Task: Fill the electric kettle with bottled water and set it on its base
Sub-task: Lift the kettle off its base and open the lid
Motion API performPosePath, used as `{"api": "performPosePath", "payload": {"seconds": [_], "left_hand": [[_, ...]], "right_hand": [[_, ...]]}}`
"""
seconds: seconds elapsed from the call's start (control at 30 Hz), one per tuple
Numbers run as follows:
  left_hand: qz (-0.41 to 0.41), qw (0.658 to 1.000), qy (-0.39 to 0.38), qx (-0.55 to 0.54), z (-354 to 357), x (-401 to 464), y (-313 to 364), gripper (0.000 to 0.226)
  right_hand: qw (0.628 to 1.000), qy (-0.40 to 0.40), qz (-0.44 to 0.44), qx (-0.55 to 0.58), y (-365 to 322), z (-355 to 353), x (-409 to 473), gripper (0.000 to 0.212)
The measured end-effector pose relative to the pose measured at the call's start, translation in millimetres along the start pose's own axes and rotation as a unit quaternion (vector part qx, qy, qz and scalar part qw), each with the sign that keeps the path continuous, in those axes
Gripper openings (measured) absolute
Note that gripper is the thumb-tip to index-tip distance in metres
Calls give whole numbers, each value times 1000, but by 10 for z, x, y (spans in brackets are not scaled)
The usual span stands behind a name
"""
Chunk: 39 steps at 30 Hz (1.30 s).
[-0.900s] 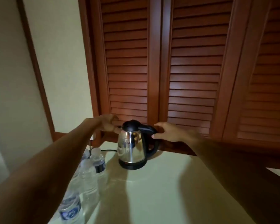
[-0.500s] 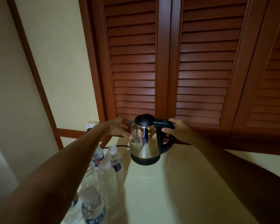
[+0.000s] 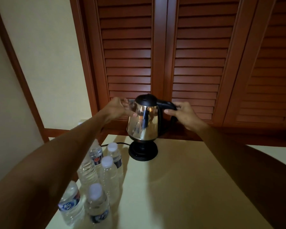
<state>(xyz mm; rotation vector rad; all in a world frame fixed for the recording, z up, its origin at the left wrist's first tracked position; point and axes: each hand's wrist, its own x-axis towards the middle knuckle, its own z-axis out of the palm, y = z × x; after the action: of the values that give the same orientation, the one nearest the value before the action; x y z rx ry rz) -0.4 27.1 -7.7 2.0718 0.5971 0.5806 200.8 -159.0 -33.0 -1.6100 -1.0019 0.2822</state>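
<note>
Single head-worn wide-angle view, looking forward and slightly down over a pale table [image 3: 180, 187] toward louvered wooden doors [image 3: 195, 63] at 12 o'clock — doors close, filling the upper frame. Both forearms enter from the bottom corners at 7 and 5 o'clock. Edges bow from lens distortion — no second view to compare.

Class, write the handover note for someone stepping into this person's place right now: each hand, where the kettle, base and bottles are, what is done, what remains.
Right hand grips the kettle by its black handle; kettle is lifted clear of its base, lid shut.
Left hand rests open against the kettle's spout side.
Base sits on the table, cord attached.
Water bottles stand capped at the table's left edge.
Done: kettle lifted.
Left: open lid, uncap a bottle, pour, return kettle to base.
</note>
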Motion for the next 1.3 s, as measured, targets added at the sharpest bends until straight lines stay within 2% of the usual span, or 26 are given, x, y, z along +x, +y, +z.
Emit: {"api": "performPosePath", "payload": {"seconds": [0.13,0.3,0.5,0.7,0.8,1.13,1.3], "left_hand": [[17,1000,12,-4,-17,-67,318,68],[19,1000,11,8,308,-262,549,63],[22,999,-4,-45,1004,-633,617,48],[-11,991,2,-130,1801,-990,613,65],[-32,992,12,-124,2096,-1163,636,70],[-58,990,28,-125,2520,-1549,681,72],[-52,987,33,-146,2588,-1613,663,65]], "right_hand": [[1000,14,-16,4,-294,-208,-61,22],[1000,14,-13,-3,-336,-568,-356,26],[1000,2,7,10,-74,-1089,-876,23],[999,-12,39,18,252,-1602,-1426,25],[998,-39,34,33,361,-1817,-1670,26],[997,-18,15,74,722,-1998,-2018,30],[996,-35,24,77,763,-2021,-1996,30]]}}
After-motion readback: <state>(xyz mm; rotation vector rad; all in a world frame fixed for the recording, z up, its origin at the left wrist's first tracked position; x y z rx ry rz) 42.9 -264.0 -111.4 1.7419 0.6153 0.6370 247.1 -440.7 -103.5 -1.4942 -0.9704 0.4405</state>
